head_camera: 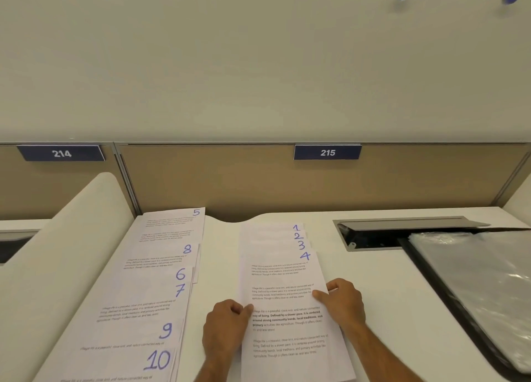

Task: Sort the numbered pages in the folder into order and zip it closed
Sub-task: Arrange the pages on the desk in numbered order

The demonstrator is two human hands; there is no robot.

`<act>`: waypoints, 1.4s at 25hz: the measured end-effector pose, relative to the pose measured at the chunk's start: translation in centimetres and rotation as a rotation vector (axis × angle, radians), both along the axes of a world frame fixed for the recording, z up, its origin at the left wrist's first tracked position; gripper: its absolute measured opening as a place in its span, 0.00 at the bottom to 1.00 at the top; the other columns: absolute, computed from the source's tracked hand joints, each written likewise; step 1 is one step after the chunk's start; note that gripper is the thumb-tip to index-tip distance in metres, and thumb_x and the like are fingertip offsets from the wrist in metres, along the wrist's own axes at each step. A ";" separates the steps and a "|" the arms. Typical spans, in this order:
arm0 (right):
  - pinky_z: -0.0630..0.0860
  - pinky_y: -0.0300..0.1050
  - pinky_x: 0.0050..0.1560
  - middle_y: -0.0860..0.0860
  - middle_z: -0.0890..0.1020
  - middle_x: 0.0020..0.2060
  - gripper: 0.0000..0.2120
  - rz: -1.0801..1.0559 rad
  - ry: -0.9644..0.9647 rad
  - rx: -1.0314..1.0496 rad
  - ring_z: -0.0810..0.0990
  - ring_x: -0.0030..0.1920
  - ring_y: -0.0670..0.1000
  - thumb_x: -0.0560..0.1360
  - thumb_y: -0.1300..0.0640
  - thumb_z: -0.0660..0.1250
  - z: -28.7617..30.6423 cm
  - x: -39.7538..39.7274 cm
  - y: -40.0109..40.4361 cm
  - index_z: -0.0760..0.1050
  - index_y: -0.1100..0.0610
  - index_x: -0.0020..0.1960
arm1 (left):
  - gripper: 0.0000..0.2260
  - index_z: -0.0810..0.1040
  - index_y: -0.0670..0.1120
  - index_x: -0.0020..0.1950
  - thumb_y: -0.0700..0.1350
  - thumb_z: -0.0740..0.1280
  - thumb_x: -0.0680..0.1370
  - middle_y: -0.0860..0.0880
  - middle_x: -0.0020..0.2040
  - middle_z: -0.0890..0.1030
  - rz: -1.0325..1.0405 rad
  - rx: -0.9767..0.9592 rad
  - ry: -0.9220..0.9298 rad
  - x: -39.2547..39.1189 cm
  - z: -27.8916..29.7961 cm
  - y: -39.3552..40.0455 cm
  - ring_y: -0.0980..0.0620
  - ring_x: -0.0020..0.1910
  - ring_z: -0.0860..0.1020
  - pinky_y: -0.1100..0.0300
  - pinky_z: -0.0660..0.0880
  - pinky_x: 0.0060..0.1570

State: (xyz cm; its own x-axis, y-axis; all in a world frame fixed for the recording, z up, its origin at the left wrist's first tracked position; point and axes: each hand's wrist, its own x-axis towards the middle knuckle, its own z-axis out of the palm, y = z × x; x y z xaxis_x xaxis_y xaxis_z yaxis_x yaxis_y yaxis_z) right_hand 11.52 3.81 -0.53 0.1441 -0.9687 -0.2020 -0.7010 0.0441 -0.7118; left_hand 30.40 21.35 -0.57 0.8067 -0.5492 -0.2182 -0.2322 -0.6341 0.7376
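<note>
White desk (373, 281) is seen before a beige partition (230, 180). Stack 1–4 (283, 295) is pinched at both side edges between thumbs and curled fingers of left hand (227, 324) and right hand (343, 301). Unsorted pages (149, 295) are spread left; folder (474, 281) lies right.

White desk (373, 295), numbered pages (161, 281), staggered stack (287, 281), folder (482, 289)

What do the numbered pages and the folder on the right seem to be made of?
Numbered pages: plain matte white paper, thin, going by the lower sheets' edges fanned out under page 4. Folder: probably translucent grey plastic with black edging; glossy, crinkled highlights suggest a soft film, though fabric trim can't be ruled out.
</note>
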 end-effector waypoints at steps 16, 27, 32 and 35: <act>0.77 0.47 0.46 0.47 0.80 0.44 0.18 0.036 -0.026 -0.229 0.79 0.44 0.49 0.72 0.39 0.73 2.0 3.1 2.8 0.74 0.50 0.52 | 0.10 0.77 0.51 0.48 0.52 0.75 0.74 0.52 0.35 0.78 -0.075 -0.221 0.027 1.2 0.3 1.7 0.56 0.36 0.77 0.64 0.73 0.38; 0.72 0.39 0.47 0.44 0.78 0.51 0.14 0.454 0.020 -0.256 0.76 0.49 0.45 0.76 0.42 0.69 4.3 15.9 7.8 0.74 0.49 0.57 | 0.23 0.79 0.51 0.54 0.67 0.61 0.73 0.56 0.47 0.81 -0.153 -0.084 -0.745 13.9 0.3 7.5 0.49 0.47 0.79 0.54 0.75 0.40; 0.76 0.42 0.56 0.47 0.79 0.58 0.18 0.510 0.037 -0.236 0.76 0.58 0.48 0.76 0.42 0.69 4.2 23.2 5.2 0.74 0.51 0.61 | 0.40 0.75 0.47 0.71 0.76 0.52 0.74 0.46 0.71 0.75 -0.265 0.210 -0.820 17.5 -2.6 7.5 0.44 0.70 0.73 0.40 0.62 0.68; 0.75 0.48 0.62 0.49 0.79 0.61 0.23 0.522 0.071 -0.234 0.75 0.63 0.51 0.75 0.41 0.69 3.9 27.9 2.2 0.74 0.53 0.64 | 0.45 0.68 0.47 0.77 0.79 0.54 0.72 0.46 0.77 0.67 -0.330 0.232 -0.818 18.6 -4.4 7.1 0.46 0.76 0.63 0.38 0.52 0.73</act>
State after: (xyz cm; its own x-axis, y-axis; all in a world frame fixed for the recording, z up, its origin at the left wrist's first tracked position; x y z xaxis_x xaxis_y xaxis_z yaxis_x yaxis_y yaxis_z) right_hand 39.39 5.98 3.36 0.6091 -0.7929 -0.0176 -0.6340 -0.4734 -0.6116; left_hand 49.05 28.46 -5.00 0.5683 -0.7931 0.2194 -0.8226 -0.5547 0.1255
